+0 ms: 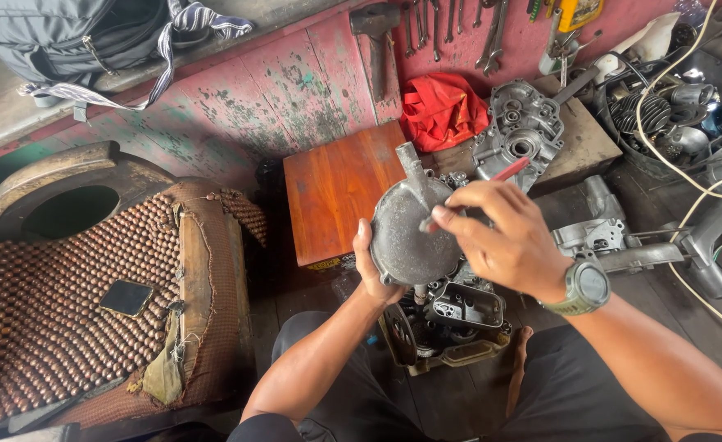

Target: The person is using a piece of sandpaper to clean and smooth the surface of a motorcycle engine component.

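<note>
While left hand grips a dull grey engine cover, right hand fingers pinch a red-handled tool

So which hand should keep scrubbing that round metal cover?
Probably the right hand: it already grips the red-handled brush against the grey metal cover. The left hand is busy gripping the cover's edge from below.

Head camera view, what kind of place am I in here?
Probably a small engine repair workshop: wrenches hang on the red wall, an engine casing sits on a bench, and the left hand holds a grey metal cover.
</note>
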